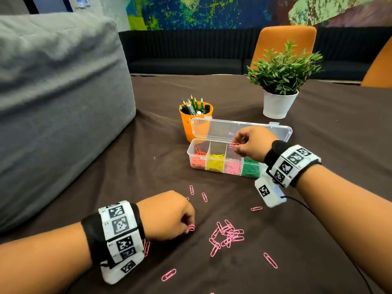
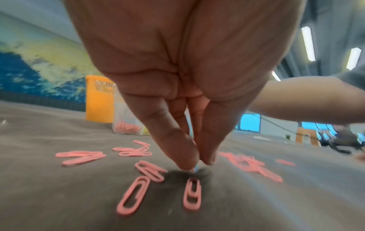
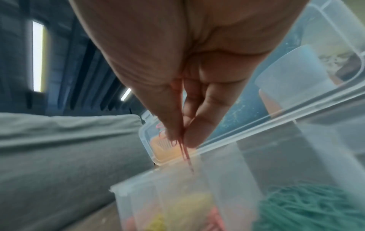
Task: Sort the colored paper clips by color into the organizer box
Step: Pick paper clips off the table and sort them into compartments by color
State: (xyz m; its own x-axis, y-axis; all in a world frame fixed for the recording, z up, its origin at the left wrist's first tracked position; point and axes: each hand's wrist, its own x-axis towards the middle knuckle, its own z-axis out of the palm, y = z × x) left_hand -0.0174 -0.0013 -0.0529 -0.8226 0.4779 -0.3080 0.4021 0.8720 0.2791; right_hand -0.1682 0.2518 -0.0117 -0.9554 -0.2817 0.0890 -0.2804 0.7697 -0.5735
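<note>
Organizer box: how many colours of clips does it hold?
4 in the organizer box: orange-red clips at the left end, then yellow, pink, and green rightmost; the right hand may hide more.

Organizer box (image 1: 196, 148) open, raised lid (image 1: 220, 129) walls its far side. Pencil cup (image 1: 188, 126) just behind; plant pot (image 1: 277, 105) toward far-right corner; grey cushion (image 1: 59, 102) blocks left edge.

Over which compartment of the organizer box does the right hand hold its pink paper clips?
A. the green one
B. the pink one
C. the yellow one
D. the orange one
B: the right hand pinches pink paper clips above the pink compartment of the organizer box, between yellow and green.
</note>
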